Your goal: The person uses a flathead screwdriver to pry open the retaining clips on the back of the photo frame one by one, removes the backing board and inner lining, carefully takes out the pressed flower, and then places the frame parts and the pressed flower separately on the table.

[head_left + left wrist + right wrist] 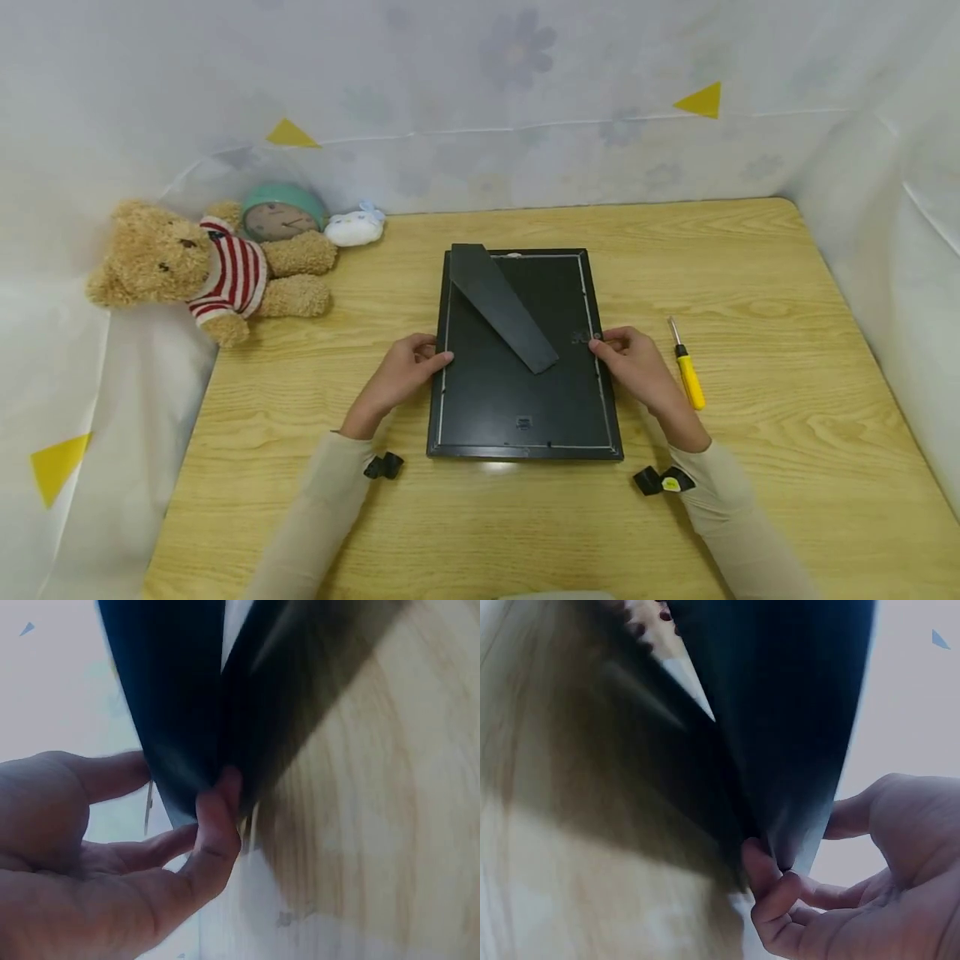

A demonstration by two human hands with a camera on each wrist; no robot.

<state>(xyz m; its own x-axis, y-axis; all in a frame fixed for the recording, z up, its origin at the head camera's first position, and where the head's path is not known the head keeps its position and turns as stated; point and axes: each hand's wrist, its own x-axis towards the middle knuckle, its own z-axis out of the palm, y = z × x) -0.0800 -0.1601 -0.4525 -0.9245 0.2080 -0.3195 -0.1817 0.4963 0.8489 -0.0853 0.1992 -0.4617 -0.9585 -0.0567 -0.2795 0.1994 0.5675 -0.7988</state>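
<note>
A black picture frame [487,408] is held back side up in the middle of the head view, with its easel stand [502,312] slanting across the backing. My left hand [397,375] grips the left edge, thumb on top and fingers beneath. On the opposite edge my right hand [641,367] pinches the frame the same way. Both wrist views show fingertips curled under the frame's side [165,697], and a dark shadow or reflection on the table below it. The frame's front is hidden.
A yellow-handled screwdriver [690,379] lies on the wooden table [787,467], right of the right hand. At the back left are a teddy bear [236,275] in a striped shirt, a green clock [283,212] and a small white plush [355,227]. Pale curtains [480,125] stand behind.
</note>
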